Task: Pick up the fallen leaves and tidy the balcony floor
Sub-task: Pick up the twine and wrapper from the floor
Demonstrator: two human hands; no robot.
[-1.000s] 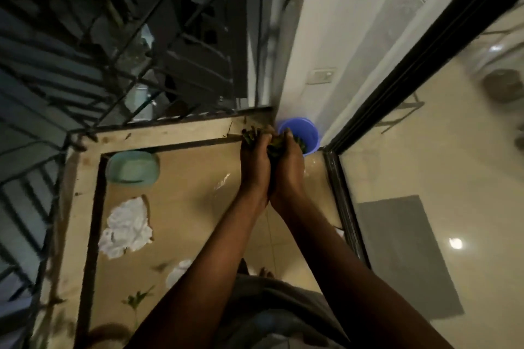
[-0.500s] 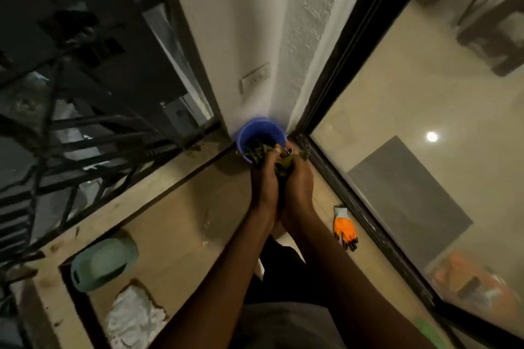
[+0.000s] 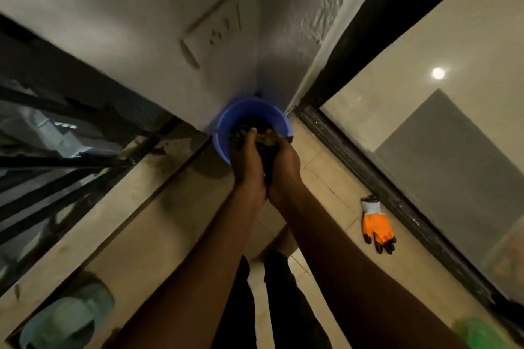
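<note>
Leaves (image 3: 268, 139) reach the bucket (image 3: 226, 122) at twelve o'clock — our left hand (image 3: 248, 163) and right hand (image 3: 285, 163) clasp them, ready to drop.

An orange glove (image 3: 378, 224) with a white cuff and black fingertips lies flat at the right edge of the floor (image 3: 326, 178), just beside the black door track (image 3: 397, 201), its cuff pointing to the far corner. A pale green container (image 3: 68, 317) sits blurred in the near left corner by the dark railing (image 3: 56, 178), and a bright green object (image 3: 479, 334), too blurred to identify, shows at the near right. A switch plate (image 3: 212, 31) is set in the far wall, and a grey mat (image 3: 453, 164) lies behind the glass.
</note>
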